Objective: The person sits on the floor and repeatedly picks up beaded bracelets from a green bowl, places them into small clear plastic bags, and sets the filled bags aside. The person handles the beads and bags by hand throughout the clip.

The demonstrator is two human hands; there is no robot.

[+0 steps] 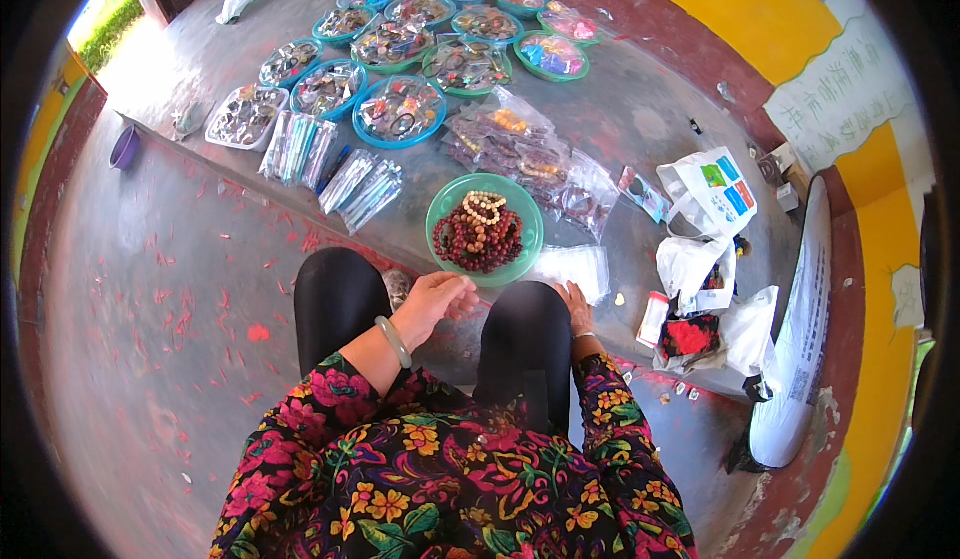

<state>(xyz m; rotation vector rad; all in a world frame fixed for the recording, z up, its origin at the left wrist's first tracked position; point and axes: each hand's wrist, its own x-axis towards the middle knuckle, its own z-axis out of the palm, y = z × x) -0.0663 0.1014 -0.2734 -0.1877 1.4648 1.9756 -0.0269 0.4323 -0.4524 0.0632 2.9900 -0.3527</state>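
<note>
My left hand [437, 299], with a pale bangle [393, 341] at its wrist, hovers by the near edge of a green plastic bowl [436, 221]. Its fingers are loosely bent, and nothing shows in them. Inside the bowl lie dark red bead bracelets [482, 243] in a heap, with a cream bead bracelet [484, 207] on top. Beside my right knee, my right hand [577, 311] rests with its fingers stretched out, at the edge of a stack of clear plastic bags [577, 267]. Part of that hand is hidden behind the knee.
Several basins of small packed goods [400, 111] stand on the raised floor ahead. Bagged beads [535, 159] and bundles of wrapped pens [362, 189] lie nearer. White shopping bags [712, 191] are at right; a step edge [250, 197] runs across.
</note>
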